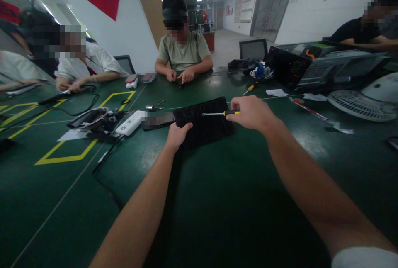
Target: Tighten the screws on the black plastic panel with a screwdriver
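Note:
My left hand (179, 135) grips the left edge of a black rectangular panel (207, 129), its thumb on the upper face and the other fingers mostly hidden. The panel is tilted up a little from the green table, with ridges or pockets on its face that are too dark to make out. In my right hand (250, 112) is a screwdriver (214, 113) with a yellow and black handle. Its shaft points left across the panel; whether the tip touches the surface I cannot tell.
Left of the panel lie a phone (158, 121), a white power bank (132, 123) and a bundle of dark parts (93, 120). Another screwdriver (251, 88), a white fan (367, 98) and a metal computer case (342, 69) are to the right. A person (184, 52) sits opposite.

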Demonstrator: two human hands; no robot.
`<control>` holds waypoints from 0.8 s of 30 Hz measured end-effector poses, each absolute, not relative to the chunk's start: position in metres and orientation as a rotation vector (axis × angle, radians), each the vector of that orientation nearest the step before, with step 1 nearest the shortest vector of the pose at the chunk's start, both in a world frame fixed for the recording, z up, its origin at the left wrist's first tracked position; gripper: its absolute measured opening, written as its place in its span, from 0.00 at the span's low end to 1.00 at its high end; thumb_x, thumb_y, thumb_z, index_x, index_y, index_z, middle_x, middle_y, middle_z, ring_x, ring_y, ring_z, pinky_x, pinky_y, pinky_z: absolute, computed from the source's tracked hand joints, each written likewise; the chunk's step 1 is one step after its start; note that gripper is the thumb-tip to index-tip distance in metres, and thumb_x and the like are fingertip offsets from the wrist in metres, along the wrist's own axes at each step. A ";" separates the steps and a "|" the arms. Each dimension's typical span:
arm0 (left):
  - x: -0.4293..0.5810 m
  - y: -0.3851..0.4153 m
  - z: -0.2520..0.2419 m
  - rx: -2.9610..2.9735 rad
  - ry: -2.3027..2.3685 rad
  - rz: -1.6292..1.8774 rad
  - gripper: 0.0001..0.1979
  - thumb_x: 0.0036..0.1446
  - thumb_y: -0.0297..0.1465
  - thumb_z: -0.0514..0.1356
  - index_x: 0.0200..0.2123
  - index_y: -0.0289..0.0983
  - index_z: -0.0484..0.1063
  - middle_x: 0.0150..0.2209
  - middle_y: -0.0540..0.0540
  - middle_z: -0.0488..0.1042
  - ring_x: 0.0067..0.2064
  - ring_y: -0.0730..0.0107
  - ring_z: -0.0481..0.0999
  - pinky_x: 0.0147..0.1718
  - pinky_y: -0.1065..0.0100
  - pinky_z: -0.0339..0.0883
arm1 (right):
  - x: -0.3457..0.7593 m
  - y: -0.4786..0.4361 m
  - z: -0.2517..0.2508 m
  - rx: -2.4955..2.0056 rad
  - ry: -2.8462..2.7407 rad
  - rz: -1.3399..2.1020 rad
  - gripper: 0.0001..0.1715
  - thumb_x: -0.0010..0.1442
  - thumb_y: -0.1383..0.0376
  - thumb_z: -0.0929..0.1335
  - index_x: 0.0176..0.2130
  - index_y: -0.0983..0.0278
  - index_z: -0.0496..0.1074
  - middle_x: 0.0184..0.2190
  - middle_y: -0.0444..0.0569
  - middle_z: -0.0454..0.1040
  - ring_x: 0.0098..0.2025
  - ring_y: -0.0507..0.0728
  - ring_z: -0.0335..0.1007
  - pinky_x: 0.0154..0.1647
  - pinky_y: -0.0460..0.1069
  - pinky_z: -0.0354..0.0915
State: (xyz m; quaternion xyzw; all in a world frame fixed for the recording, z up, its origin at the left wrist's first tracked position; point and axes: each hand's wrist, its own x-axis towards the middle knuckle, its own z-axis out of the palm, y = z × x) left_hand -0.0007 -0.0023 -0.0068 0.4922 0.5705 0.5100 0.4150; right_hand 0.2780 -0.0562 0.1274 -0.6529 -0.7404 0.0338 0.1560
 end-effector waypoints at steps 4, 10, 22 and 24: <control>0.000 -0.003 -0.005 1.239 1.438 1.283 0.20 0.40 0.39 0.73 0.37 0.35 0.81 0.37 0.42 0.84 0.41 0.53 0.83 0.45 0.55 0.76 | 0.278 -0.056 0.127 -1.862 -2.118 0.099 0.12 0.58 0.54 0.73 0.38 0.59 0.77 0.37 0.52 0.80 0.39 0.63 0.73 0.36 0.55 0.61; 0.002 -0.006 -0.002 1.211 1.443 1.277 0.19 0.40 0.40 0.74 0.35 0.35 0.81 0.35 0.43 0.83 0.39 0.53 0.83 0.44 0.56 0.76 | 0.278 -0.055 0.127 -1.864 -2.110 0.112 0.12 0.58 0.53 0.73 0.37 0.59 0.77 0.37 0.51 0.80 0.38 0.62 0.73 0.36 0.55 0.62; 0.002 -0.005 -0.003 1.189 1.433 1.276 0.21 0.38 0.40 0.74 0.35 0.36 0.81 0.36 0.43 0.84 0.40 0.53 0.83 0.44 0.56 0.76 | 0.278 -0.057 0.129 -1.895 -2.110 0.121 0.14 0.59 0.52 0.73 0.38 0.59 0.78 0.37 0.52 0.80 0.39 0.63 0.74 0.36 0.55 0.64; 0.001 -0.004 -0.005 1.195 1.439 1.272 0.21 0.38 0.40 0.74 0.35 0.36 0.81 0.36 0.43 0.84 0.40 0.53 0.83 0.43 0.57 0.76 | 0.277 -0.057 0.131 -1.914 -2.106 0.129 0.14 0.59 0.52 0.73 0.38 0.59 0.78 0.38 0.52 0.80 0.40 0.64 0.74 0.36 0.56 0.64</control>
